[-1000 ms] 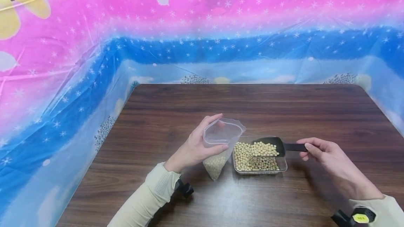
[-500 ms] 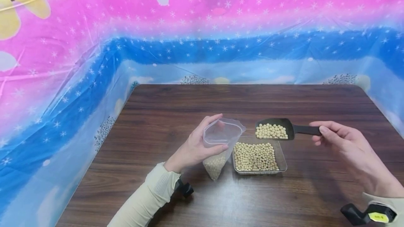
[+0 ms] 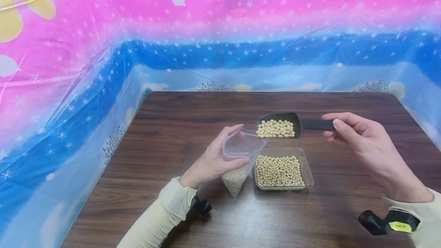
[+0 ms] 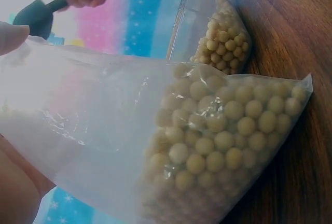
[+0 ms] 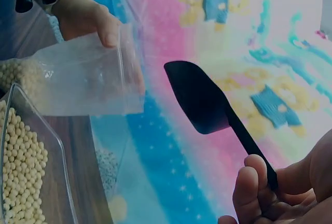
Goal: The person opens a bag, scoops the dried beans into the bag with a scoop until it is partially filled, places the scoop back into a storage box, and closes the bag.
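My left hand point(image 3: 213, 160) grips a clear zip bag point(image 4: 104, 110) near its mouth, which is spread wide. Round pale beans fill the bag's lower part, and its bottom touches the table in the left wrist view. With thumb and fingers, my right hand point(image 3: 365, 137) pinches the handle of a black scoop point(image 5: 199, 99). A heap of beans point(image 3: 275, 128) lies in the scoop, whose front edge is at the right rim of the bag's mouth. Beneath the scoop stands a clear rectangular container point(image 3: 307, 163) with more beans point(image 3: 279, 171) in it.
A dark wood-grain table point(image 3: 193, 114) carries everything. Behind and to the left hangs a pink and blue patterned cloth point(image 3: 220, 54). The container stands close beside the bag's right side.
My right hand has raised the loaded scoop out of the container, then brought it left to the bag's mouth. My left hand and the bag stay in place.
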{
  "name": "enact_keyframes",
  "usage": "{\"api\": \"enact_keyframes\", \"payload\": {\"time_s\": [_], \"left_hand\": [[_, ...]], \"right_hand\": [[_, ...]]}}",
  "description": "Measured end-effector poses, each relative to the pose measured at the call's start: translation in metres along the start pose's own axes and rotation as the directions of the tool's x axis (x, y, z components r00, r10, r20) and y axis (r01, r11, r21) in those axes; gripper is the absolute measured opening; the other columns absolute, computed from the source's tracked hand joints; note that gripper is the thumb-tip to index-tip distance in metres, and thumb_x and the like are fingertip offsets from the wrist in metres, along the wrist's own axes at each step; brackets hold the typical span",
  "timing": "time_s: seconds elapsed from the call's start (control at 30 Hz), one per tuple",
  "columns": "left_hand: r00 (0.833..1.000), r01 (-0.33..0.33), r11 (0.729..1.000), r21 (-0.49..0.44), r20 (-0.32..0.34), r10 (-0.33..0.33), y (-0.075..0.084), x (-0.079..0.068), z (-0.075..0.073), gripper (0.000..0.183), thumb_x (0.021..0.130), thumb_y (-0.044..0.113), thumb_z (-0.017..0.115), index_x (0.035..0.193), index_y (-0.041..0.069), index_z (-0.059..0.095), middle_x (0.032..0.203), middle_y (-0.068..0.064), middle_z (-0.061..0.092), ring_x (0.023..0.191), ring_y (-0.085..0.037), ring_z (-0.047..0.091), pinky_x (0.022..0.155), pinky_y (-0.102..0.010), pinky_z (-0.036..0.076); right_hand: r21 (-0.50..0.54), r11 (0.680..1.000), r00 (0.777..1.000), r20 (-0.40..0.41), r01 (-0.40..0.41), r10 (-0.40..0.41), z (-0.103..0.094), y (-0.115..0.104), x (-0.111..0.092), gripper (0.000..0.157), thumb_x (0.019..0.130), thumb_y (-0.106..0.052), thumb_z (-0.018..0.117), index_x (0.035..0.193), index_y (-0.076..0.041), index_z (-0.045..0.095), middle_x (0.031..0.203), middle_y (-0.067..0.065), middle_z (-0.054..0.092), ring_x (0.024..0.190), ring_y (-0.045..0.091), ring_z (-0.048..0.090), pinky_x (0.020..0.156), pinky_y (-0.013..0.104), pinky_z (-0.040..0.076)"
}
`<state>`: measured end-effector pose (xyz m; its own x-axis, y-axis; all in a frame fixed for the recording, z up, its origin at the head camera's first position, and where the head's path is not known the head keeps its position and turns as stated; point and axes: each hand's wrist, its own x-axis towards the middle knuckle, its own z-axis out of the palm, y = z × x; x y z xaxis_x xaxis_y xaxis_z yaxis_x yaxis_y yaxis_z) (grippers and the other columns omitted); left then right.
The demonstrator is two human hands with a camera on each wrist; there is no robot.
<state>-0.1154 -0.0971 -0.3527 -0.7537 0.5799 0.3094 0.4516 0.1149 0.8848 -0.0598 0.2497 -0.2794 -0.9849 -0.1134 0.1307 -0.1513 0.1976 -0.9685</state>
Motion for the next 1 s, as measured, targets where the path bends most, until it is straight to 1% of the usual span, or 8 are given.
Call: {"api": "enact_keyframes", "payload": {"time_s": [0.1, 0.2, 0.33, 0.43, 0.53, 0.73, 0.83, 1.0], "left_hand": [[1.0, -0.013, 1.0, -0.003, 0.001, 0.013, 0.001, 0.0, 0.0, 0.078, 0.084, 0.015, 0.078, 0.148, 0.023, 0.034, 0.131, -0.001, 0.051, 0.115, -0.019, 0.055, 0.1, -0.041, 0.045], [1.0, -0.015, 1.0, -0.007, 0.004, 0.015, 0.001, 0.0, 0.0, 0.079, 0.084, 0.014, 0.078, 0.148, 0.022, 0.034, 0.131, 0.0, 0.051, 0.117, -0.018, 0.053, 0.101, -0.041, 0.045], [1.0, -0.001, 1.0, 0.024, -0.002, 0.001, 0.001, 0.0, 0.0, 0.079, 0.083, 0.019, 0.078, 0.148, 0.026, 0.033, 0.135, 0.004, 0.048, 0.122, -0.016, 0.05, 0.104, -0.041, 0.042], [1.0, 0.006, 0.999, 0.046, -0.008, -0.005, 0.001, 0.0, -0.001, 0.08, 0.083, 0.021, 0.079, 0.148, 0.027, 0.033, 0.137, 0.006, 0.047, 0.123, -0.015, 0.049, 0.106, -0.042, 0.04], [1.0, 0.013, 0.999, 0.048, -0.011, -0.013, 0.001, 0.0, -0.001, 0.08, 0.083, 0.022, 0.079, 0.148, 0.027, 0.033, 0.137, 0.006, 0.047, 0.122, -0.015, 0.049, 0.106, -0.043, 0.04], [1.0, 0.016, 0.999, 0.045, -0.014, -0.015, 0.002, -0.001, 0.0, 0.081, 0.083, 0.022, 0.079, 0.149, 0.024, 0.033, 0.14, 0.008, 0.044, 0.134, -0.014, 0.039, 0.111, -0.045, 0.031], [1.0, -0.002, 0.999, 0.052, -0.016, 0.003, 0.001, 0.0, 0.0, 0.08, 0.083, 0.02, 0.079, 0.149, 0.023, 0.034, 0.137, 0.007, 0.047, 0.132, -0.014, 0.042, 0.111, -0.044, 0.032], [1.0, -0.029, 0.999, 0.04, -0.012, 0.029, 0.0, 0.0, 0.001, 0.08, 0.083, 0.017, 0.079, 0.148, 0.025, 0.034, 0.132, 0.004, 0.05, 0.119, -0.015, 0.052, 0.103, -0.04, 0.043]], "right_hand": [[-0.185, 0.983, 1.0, -0.017, 0.013, -0.017, 0.01, -0.011, 0.003, 0.032, 0.103, -0.022, 0.05, 0.131, -0.012, 0.059, 0.094, 0.003, 0.074, 0.094, 0.009, 0.068, 0.083, 0.012, 0.045], [-0.286, 0.958, 0.998, -0.044, 0.031, -0.046, 0.018, -0.019, 0.005, 0.031, 0.103, -0.025, 0.05, 0.129, -0.012, 0.06, 0.092, 0.001, 0.074, 0.093, 0.01, 0.068, 0.081, 0.013, 0.046], [-0.339, 0.936, 0.99, -0.067, 0.091, -0.12, 0.024, -0.026, 0.007, 0.028, 0.103, -0.022, 0.05, 0.124, -0.009, 0.063, 0.087, 0.0, 0.073, 0.087, 0.009, 0.069, 0.079, 0.013, 0.05], [-0.381, 0.916, 0.983, -0.073, 0.129, -0.169, 0.026, -0.029, 0.008, 0.026, 0.103, -0.02, 0.05, 0.122, -0.01, 0.064, 0.084, 0.001, 0.073, 0.084, 0.006, 0.068, 0.077, 0.012, 0.048], [-0.413, 0.901, 0.979, -0.083, 0.135, -0.184, 0.027, -0.031, 0.008, 0.025, 0.103, -0.021, 0.05, 0.121, -0.012, 0.065, 0.084, 0.002, 0.073, 0.084, 0.003, 0.067, 0.076, 0.011, 0.045], [-0.439, 0.889, 0.977, -0.097, 0.13, -0.19, 0.028, -0.034, 0.006, 0.025, 0.102, -0.022, 0.051, 0.121, -0.016, 0.066, 0.085, 0.005, 0.073, 0.085, 0.001, 0.066, 0.074, 0.013, 0.042], [-0.452, 0.882, 0.974, -0.1, 0.136, -0.202, 0.029, -0.036, 0.005, 0.024, 0.102, -0.021, 0.052, 0.121, -0.018, 0.066, 0.085, 0.003, 0.073, 0.085, 0.0, 0.065, 0.073, 0.012, 0.043], [-0.472, 0.861, 0.96, -0.096, 0.188, -0.262, 0.037, -0.04, 0.0, 0.023, 0.101, -0.016, 0.053, 0.12, -0.019, 0.066, 0.085, -0.002, 0.072, 0.084, 0.002, 0.065, 0.071, 0.012, 0.044]]}}
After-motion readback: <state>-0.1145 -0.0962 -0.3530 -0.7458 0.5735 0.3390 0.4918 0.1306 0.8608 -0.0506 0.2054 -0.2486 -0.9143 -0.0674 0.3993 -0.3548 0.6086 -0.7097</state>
